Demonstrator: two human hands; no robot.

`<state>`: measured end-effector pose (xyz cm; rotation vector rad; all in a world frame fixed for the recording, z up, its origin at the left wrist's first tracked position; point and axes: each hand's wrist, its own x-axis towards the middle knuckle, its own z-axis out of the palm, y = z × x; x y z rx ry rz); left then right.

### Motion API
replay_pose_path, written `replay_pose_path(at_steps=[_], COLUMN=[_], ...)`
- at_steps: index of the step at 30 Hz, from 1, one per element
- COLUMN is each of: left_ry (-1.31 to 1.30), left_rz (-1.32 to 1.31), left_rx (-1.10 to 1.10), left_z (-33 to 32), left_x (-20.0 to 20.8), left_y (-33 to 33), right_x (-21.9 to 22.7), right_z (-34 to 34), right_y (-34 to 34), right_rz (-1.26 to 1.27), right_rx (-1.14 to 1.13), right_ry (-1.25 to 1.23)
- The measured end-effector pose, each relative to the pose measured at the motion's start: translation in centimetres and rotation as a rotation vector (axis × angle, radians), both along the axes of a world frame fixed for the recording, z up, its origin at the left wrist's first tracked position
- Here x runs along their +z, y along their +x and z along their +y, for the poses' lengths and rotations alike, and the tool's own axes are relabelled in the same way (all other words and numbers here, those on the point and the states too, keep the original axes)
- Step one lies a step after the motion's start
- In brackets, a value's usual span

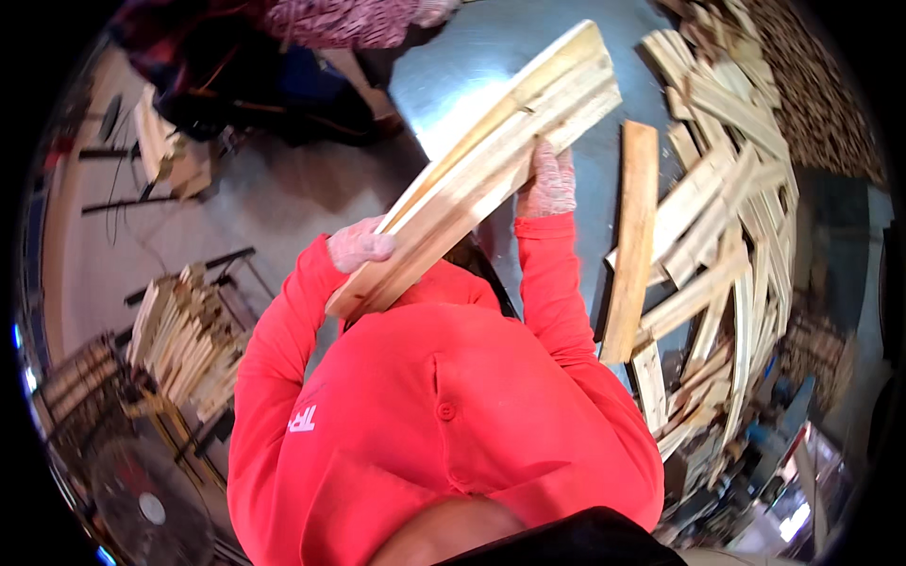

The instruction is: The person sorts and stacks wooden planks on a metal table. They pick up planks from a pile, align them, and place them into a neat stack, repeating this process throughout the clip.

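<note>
A few long, pale wooden boards (510, 156) lie together on a slant across the front of my body, held in both hands. My left hand (360, 245), in a light knitted glove, is closed round their lower left end, with the fingers on the upper face. My right hand (549, 184), gloved as well, grips their right edge nearer the far end; part of its fingers is hidden beneath the wood. To the right of my right arm, a single yellowish board (630, 245) rests near the edge of the pile.
A shiny metal table (439, 80) stretches ahead and to the right, bearing a loose heap of boards (722, 208). Stacked wood strips (189, 349) sit on a rack at left, above a round fan (151, 509). Dark clothing (274, 90) and pink patterned cloth (344, 19) show at the top.
</note>
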<state>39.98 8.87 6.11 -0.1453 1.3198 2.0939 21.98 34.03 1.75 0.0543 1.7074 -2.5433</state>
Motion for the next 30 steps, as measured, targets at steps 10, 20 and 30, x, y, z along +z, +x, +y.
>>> replay_pose_path(at_steps=[10,20,30], left_ry=[-0.332,-0.642,-1.289], left_rz=[0.185,0.244,0.667], left_rx=[-0.074,-0.115,0.655], left_z=[2.5,1.7,-8.1], left_x=[3.9,7.2,-4.0], left_y=[-4.9,0.2,12.2], right_x=[-0.9,-3.9,1.1], right_z=[6.4,-0.8,-26.0], right_y=[-0.3,-3.7,4.7], right_rz=[0.334,0.229,-0.450], right_rx=[-0.418,0.153,1.120], right_ry=[0.303,-0.006,-1.159])
